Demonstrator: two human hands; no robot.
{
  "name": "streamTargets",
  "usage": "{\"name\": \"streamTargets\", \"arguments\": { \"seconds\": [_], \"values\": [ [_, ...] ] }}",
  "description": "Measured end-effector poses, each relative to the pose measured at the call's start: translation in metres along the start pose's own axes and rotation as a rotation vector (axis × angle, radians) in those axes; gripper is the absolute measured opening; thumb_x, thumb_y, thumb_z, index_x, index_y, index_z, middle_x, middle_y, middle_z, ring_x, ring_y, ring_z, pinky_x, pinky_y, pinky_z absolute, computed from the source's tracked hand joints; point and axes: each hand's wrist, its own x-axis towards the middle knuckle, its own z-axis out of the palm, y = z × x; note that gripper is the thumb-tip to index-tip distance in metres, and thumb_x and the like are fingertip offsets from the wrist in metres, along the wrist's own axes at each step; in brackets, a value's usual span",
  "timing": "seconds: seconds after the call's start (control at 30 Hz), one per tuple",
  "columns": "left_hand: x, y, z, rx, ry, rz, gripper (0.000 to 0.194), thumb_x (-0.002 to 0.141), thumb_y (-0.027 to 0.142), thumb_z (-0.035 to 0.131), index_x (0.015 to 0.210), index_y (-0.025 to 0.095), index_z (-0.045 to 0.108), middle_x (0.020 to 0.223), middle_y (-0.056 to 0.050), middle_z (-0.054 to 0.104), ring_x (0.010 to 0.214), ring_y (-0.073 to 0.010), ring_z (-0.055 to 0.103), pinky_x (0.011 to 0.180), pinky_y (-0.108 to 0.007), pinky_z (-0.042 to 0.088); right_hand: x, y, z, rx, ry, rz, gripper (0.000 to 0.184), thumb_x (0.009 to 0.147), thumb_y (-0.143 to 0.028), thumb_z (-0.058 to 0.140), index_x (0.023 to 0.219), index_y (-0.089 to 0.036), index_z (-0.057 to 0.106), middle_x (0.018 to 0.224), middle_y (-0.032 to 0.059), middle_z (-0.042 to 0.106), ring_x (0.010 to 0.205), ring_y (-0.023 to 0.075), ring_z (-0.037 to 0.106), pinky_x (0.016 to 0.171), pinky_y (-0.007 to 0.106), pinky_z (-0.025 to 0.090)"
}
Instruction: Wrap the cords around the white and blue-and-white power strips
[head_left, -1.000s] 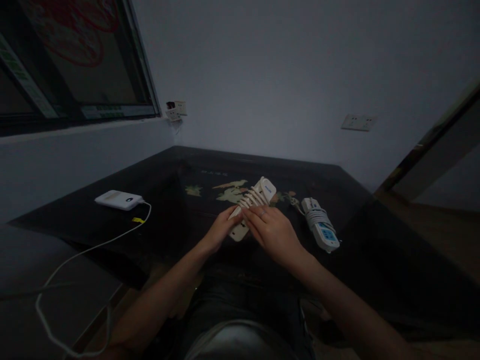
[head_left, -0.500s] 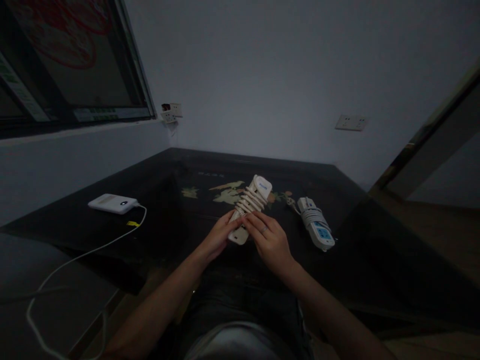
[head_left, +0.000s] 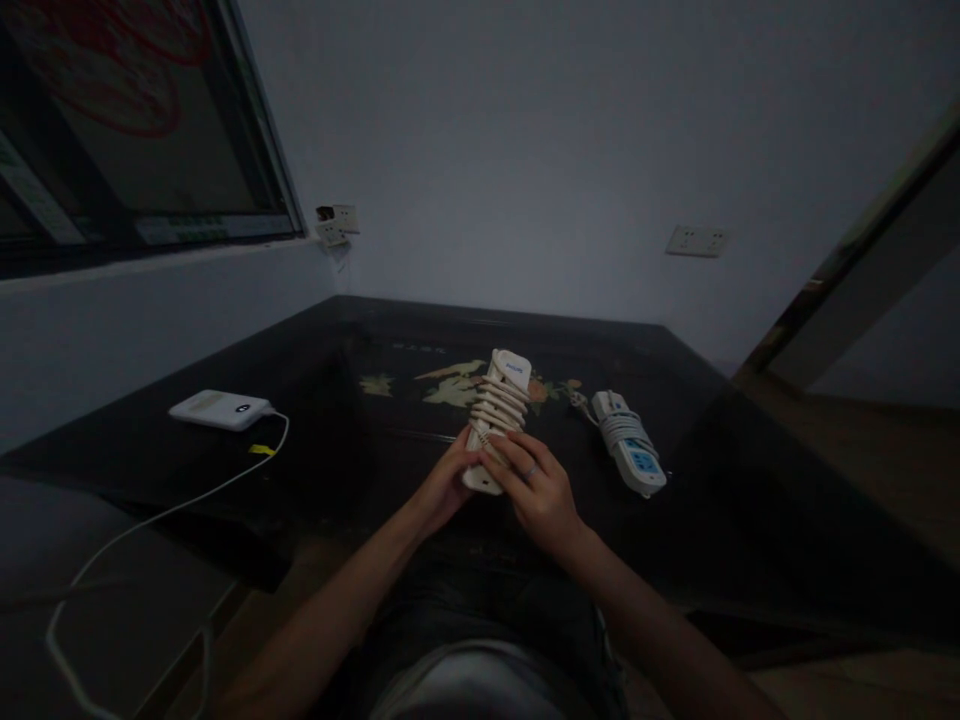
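Note:
Both hands grip a white power strip (head_left: 514, 368) with its own cord (head_left: 498, 402) wound several times round the middle. My left hand (head_left: 448, 478) is closed on its lower left side. My right hand (head_left: 534, 484), with a ring on one finger, is closed over the lower part, its fingertips at the wound cord near the plug end; the exact grip there is partly hidden. The strip is held above the front part of the dark table (head_left: 360, 440), its far end tipped slightly right. To the right lies a second power strip (head_left: 643, 464) with blue sockets and a grey cord wrapped round it.
At the left of the table lies a white power bank (head_left: 217, 408) with a white cable (head_left: 169, 511) running off the front edge. A yellow tag (head_left: 262, 450) lies near the cable. Wall sockets (head_left: 697, 241) are on the back wall, and a window (head_left: 150, 130) is at the left.
The held power strip has turned more upright in view, its far end swinging left. My right fingers have shifted slightly on the cord. The view has moved a little.

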Motion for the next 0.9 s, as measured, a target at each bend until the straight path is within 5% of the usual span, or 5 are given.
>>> {"name": "streamTargets", "arguments": {
  "seconds": [0.3,0.53,0.7,0.9],
  "values": [
    [0.000,-0.014,0.003,0.064,0.171,0.126,0.046,0.072,0.038,0.073,0.113,0.022,0.057,0.106,-0.002,0.066,0.091,-0.0145,0.062,0.078,-0.023,0.047,-0.003,-0.014,0.007,0.114,0.048,0.087,0.050,0.090,-0.005,0.044,0.135,-0.025,0.047,0.122,0.0081,0.063,0.119,0.0207,0.053,0.099,0.041,0.047],
    [-0.008,-0.019,0.002,0.116,0.194,0.176,0.060,0.070,0.040,0.075,0.123,0.022,0.052,0.118,-0.005,0.063,0.101,-0.0180,0.061,0.084,-0.024,0.047,-0.012,-0.031,0.011,0.399,0.308,0.652,0.040,0.082,-0.025,0.065,0.120,-0.021,0.052,0.118,0.0127,0.055,0.112,0.0246,0.054,0.093,0.043,0.050],
    [-0.010,-0.025,0.000,0.115,0.200,0.205,0.067,0.069,0.045,0.074,0.127,0.021,0.050,0.121,-0.008,0.062,0.104,-0.0218,0.060,0.087,-0.029,0.047,-0.011,-0.038,0.012,0.764,0.355,0.885,0.037,0.075,-0.023,0.071,0.109,-0.022,0.056,0.111,0.0076,0.055,0.104,0.0207,0.057,0.090,0.037,0.052],
    [-0.014,-0.024,-0.002,0.090,0.149,0.201,0.069,0.065,0.041,0.078,0.126,0.021,0.053,0.122,-0.008,0.062,0.108,-0.0241,0.059,0.092,-0.031,0.046,-0.014,-0.037,0.013,1.087,0.395,1.112,0.065,0.065,-0.029,0.077,0.124,-0.025,0.049,0.126,0.0098,0.055,0.117,0.0251,0.054,0.095,0.041,0.049]
  ]
}}
